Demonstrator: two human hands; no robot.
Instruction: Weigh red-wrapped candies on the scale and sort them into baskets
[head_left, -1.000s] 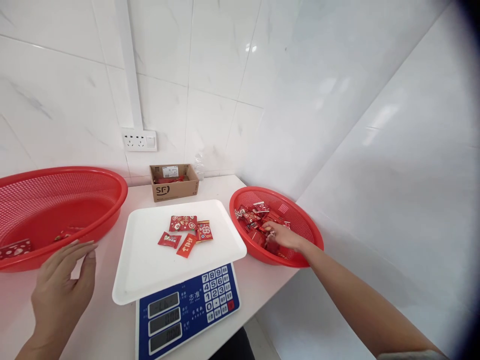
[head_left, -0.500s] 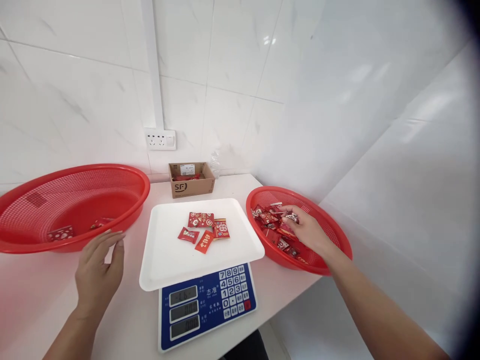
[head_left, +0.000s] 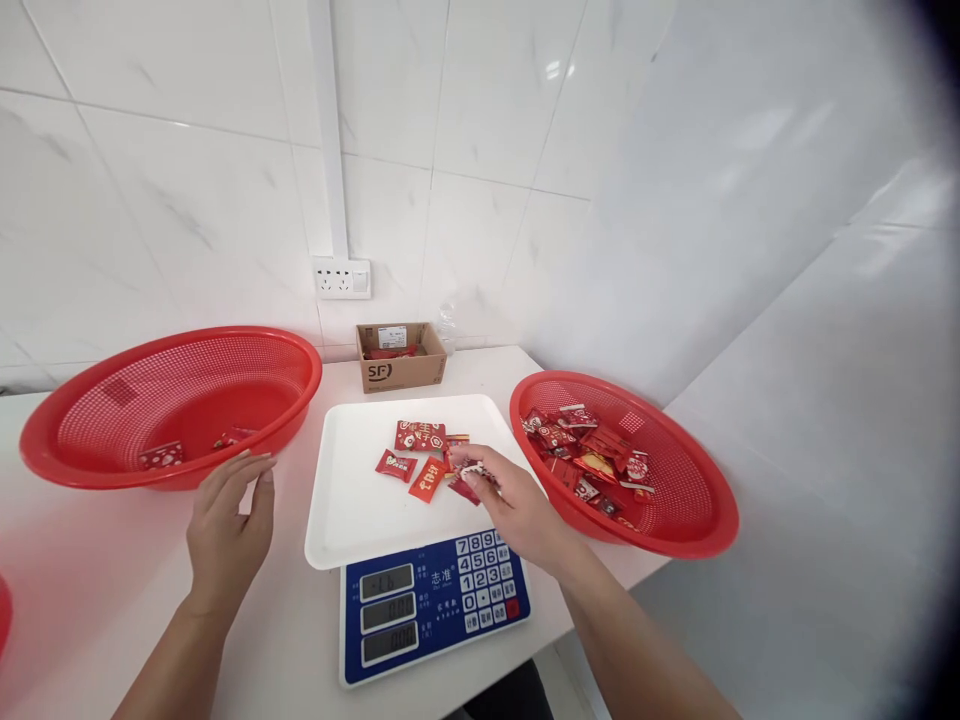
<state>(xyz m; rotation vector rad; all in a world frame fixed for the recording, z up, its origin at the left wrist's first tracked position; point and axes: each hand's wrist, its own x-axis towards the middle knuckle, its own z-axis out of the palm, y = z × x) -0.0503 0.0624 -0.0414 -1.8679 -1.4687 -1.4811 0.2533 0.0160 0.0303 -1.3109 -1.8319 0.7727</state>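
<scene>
My right hand (head_left: 517,508) is over the right side of the white weighing tray (head_left: 341,500), its fingers closed on a small red-and-white snack packet (head_left: 474,468), partly covered by the fingers. Several small red snack packets (head_left: 427,480) lie on the tray, one of them partly hidden behind my hand. Below the tray shows the blue keypad panel of a digital scale (head_left: 442,577). My left hand (head_left: 229,525) holds nothing and hovers near the front rim of the left red basket (head_left: 289,440), fingers curved with the thumb apart.
The right red basket (head_left: 690,510) holds several wrapped snacks (head_left: 585,450). A few packets (head_left: 161,456) lie in the left basket. A cardboard box (head_left: 405,373) with red contents stands behind the tray against the tiled wall. A red rim (head_left: 4,615) shows at the left edge.
My right hand has moved left out of the right basket to above the tray, carrying a packet. My left hand keeps its pose near the left basket. The view has shifted slightly.
</scene>
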